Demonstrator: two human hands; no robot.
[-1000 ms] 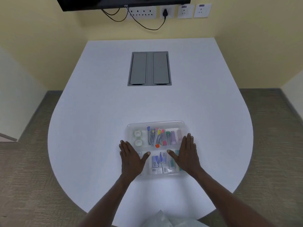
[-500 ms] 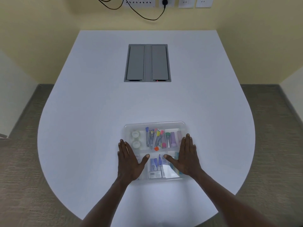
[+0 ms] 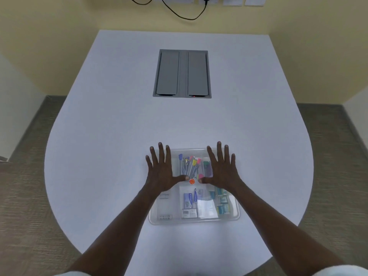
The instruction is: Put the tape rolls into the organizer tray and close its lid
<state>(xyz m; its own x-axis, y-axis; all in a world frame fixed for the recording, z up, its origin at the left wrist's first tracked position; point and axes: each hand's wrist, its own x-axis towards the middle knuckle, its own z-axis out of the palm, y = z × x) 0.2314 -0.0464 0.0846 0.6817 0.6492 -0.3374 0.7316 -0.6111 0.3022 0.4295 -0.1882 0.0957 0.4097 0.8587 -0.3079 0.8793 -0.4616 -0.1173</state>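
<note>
Head view: two flat, splayed, empty hands, left hand [image 3: 161,172] and right hand [image 3: 222,170], cover one lidded organizer tray [image 3: 194,220], hiding its tape rolls.

Single head-worn wide-angle view, looking forward and steeply down over the near rounded edge of the white table [image 3: 119,136], close above it, facing the far straight edge and yellow wall [image 3: 298,26]

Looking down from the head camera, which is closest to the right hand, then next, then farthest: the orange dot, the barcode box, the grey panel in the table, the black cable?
From the right hand:
1. Orange dot, just beside its thumb.
2. Barcode box, at the tray's near edge.
3. Grey panel, mid-table, beyond the fingers.
4. Black cable, up on the far wall.
</note>
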